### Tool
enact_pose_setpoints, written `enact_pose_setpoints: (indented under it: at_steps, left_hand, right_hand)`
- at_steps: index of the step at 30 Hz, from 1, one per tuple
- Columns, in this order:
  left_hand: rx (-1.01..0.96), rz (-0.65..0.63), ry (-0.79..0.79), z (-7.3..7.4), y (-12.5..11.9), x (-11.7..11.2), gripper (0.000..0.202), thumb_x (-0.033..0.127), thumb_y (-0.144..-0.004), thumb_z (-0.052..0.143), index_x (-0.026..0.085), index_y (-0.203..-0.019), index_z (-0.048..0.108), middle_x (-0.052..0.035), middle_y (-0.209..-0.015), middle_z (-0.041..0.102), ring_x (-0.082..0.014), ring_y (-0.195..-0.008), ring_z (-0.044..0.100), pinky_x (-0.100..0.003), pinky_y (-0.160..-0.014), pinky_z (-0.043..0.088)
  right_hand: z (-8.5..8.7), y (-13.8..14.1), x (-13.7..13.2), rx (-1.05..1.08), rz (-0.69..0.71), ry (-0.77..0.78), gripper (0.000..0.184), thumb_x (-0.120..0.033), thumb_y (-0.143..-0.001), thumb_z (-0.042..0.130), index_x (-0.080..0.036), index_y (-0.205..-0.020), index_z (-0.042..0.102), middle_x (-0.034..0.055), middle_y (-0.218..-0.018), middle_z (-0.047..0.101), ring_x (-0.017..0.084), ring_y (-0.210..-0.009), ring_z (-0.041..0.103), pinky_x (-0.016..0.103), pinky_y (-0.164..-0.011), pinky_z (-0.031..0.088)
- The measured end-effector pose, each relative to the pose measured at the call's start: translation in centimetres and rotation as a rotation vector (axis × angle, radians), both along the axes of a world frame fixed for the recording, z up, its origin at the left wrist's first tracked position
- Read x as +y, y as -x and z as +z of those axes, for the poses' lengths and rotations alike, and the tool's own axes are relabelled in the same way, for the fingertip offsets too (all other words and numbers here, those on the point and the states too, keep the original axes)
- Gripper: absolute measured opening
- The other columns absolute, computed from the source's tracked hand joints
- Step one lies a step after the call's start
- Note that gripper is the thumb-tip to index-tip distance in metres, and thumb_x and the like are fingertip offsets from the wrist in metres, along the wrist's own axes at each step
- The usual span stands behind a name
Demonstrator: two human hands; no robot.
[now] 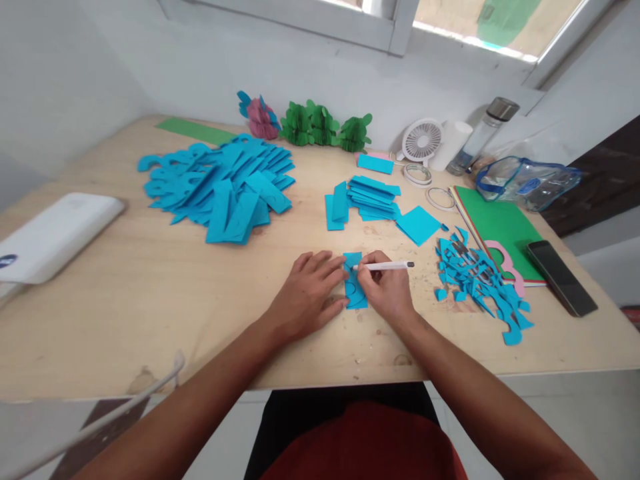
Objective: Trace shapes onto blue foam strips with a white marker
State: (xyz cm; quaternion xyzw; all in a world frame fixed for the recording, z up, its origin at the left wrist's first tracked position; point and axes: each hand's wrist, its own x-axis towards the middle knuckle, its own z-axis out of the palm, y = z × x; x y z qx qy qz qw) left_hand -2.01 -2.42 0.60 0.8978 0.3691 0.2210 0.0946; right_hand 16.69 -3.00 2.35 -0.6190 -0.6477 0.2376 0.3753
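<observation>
A small blue paper rectangle (pixel 356 293) lies on the wooden table in front of me, with a dark curved line drawn on it. My left hand (pixel 313 290) rests flat with fingers spread, its fingertips at the paper's left edge. Pinched in my right hand (pixel 387 287) is a white pen (pixel 387 265), its tip against the upper part of the paper. Beyond my hands sit a stack of folded blue papers (pixel 373 198) and a blue square sheet (pixel 419 225).
A large heap of blue paper pieces (pixel 220 187) spreads at the left back. Blue scraps (pixel 475 273) lie right, beside green paper (pixel 505 227) and a phone (pixel 563 277). Green paper figures (pixel 310 125), a small fan (pixel 423 141) and a bottle (pixel 483 137) stand along the wall.
</observation>
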Motion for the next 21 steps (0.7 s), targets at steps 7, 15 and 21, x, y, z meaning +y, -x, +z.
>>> enact_pose_setpoints:
  at_steps: [7,15,21]
  left_hand:
    - [0.002,0.003,-0.010,-0.03,-0.01,0.00,0.037,0.035,-0.088,0.054,0.019,-0.121,0.061,-0.0136,-0.139,0.059,-0.0362,-0.129,0.048,-0.058,-0.106,0.036]
    - [-0.008,-0.002,-0.039,-0.23,0.04,0.05,0.038,0.034,-0.088,0.054,0.017,-0.121,0.061,-0.0152,-0.138,0.059,-0.0373,-0.129,0.049,-0.059,-0.105,0.037]
    - [-0.021,-0.006,-0.052,-0.24,0.03,0.01,0.036,0.034,-0.089,0.053,0.017,-0.120,0.061,-0.0152,-0.137,0.060,-0.0371,-0.128,0.049,-0.058,-0.104,0.038]
  right_hand:
    - [0.40,0.01,-0.15,-0.055,-0.008,0.006,0.012,-0.029,-0.080,0.051,-0.022,-0.076,0.059,-0.0011,-0.059,0.058,0.013,-0.051,0.050,0.024,-0.051,0.037]
    - [0.27,-0.04,-0.16,-0.069,-0.006,0.000,0.010,-0.027,-0.080,0.051,-0.022,-0.075,0.059,-0.0006,-0.061,0.061,0.014,-0.053,0.054,0.023,-0.053,0.040]
    - [0.16,-0.06,-0.15,-0.031,-0.005,0.003,0.010,-0.028,-0.079,0.052,-0.022,-0.074,0.058,-0.0011,-0.060,0.059,0.013,-0.052,0.052,0.023,-0.051,0.039]
